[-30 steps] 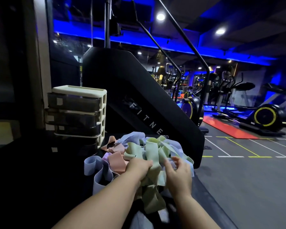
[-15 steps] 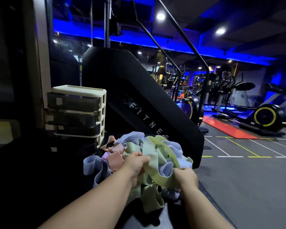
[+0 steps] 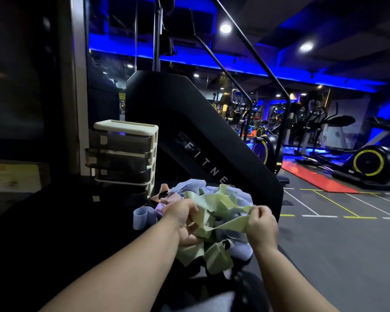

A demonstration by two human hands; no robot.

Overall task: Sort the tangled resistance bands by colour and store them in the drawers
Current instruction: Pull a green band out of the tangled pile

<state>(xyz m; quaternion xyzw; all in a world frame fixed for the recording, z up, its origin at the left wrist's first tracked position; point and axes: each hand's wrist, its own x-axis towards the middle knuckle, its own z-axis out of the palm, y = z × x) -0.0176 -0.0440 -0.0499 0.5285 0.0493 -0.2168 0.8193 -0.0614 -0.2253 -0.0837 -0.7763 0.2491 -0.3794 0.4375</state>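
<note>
A tangled heap of resistance bands (image 3: 214, 199) in green, lilac-blue and pink lies on a dark surface in front of me. My left hand (image 3: 185, 219) is closed on a green band (image 3: 225, 224) at the heap's left side. My right hand (image 3: 262, 224) pinches the same green band's other end, so it stretches between both hands above the heap. A lilac-blue band (image 3: 142, 218) loops out at the left. A small cream drawer unit (image 3: 126, 154) with dark translucent drawers stands behind the heap on the left; its drawers look pushed in.
A large black stair-climber machine (image 3: 200, 136) rises right behind the heap. The dark surface (image 3: 54, 221) stretches to the left. On the right lies grey gym floor (image 3: 336, 244) with painted lines, a red mat (image 3: 315, 179) and exercise bikes farther off.
My right hand has pulled to the right and up, drawing a green band out of the heap. The left hand has stayed clamped on the band's other side.
</note>
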